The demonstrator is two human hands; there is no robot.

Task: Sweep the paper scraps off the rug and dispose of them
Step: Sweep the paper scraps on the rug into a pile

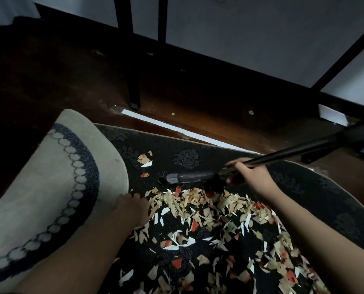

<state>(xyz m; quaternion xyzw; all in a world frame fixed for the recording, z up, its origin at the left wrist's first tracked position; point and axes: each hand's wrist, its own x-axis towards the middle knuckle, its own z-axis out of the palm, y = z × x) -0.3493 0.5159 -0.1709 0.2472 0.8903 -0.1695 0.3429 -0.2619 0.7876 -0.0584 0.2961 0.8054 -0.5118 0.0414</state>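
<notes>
A dark patterned rug [177, 145] lies on the floor, covered with several tan, white and red paper scraps [208, 219]. My right hand [251, 177] grips the black handle of a broom [283, 154] low down, its dark head [189, 178] lying at the far edge of the scrap pile. My left hand [132, 205] holds the edge of a beige rug flap with a dark ring pattern [56, 187], folded up at the left. A few stray scraps [145, 160] lie beyond the broom head.
Dark wooden floor [208, 107] runs beyond the rug, with a white strip [177, 129] on it. Black furniture legs [134, 88] stand at the back, and a slanted black bar [346, 52] at the right. A white wall [251, 35] closes the far side.
</notes>
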